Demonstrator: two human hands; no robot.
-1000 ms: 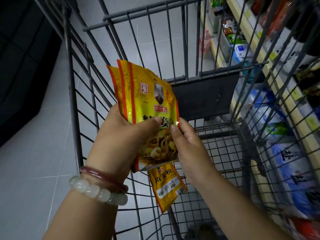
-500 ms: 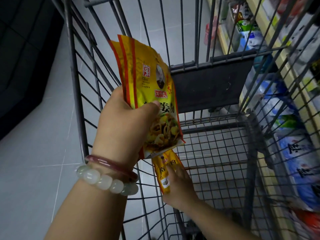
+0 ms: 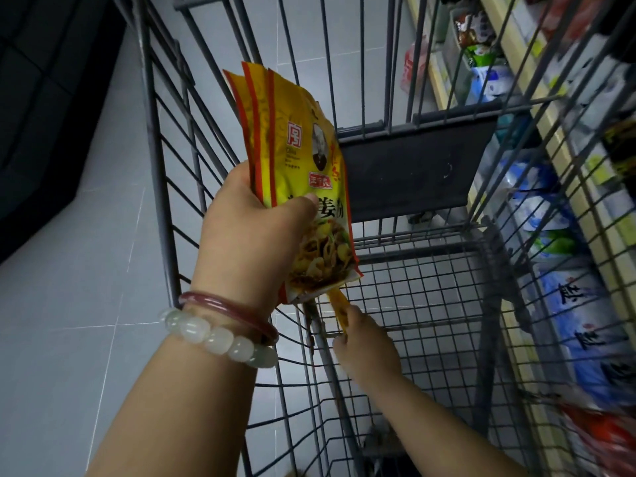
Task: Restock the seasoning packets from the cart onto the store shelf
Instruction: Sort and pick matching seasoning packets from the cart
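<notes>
Yellow seasoning packets [image 3: 296, 173] fan upright in my left hand [image 3: 251, 235]; my right hand [image 3: 364, 342] pinches another packet [image 3: 339, 309] low in the cart [image 3: 430, 304], best lifted clear of the wire.

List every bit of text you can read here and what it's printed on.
"姜粉": front yellow packet, partly covered by the left hand.
Red logo, red brand banner and small print on that packet: too blurred to read.
Black characters on the blue-and-white bags on the shelf: blurred, unreadable.
Packet in the right hand: nothing legible.
</notes>
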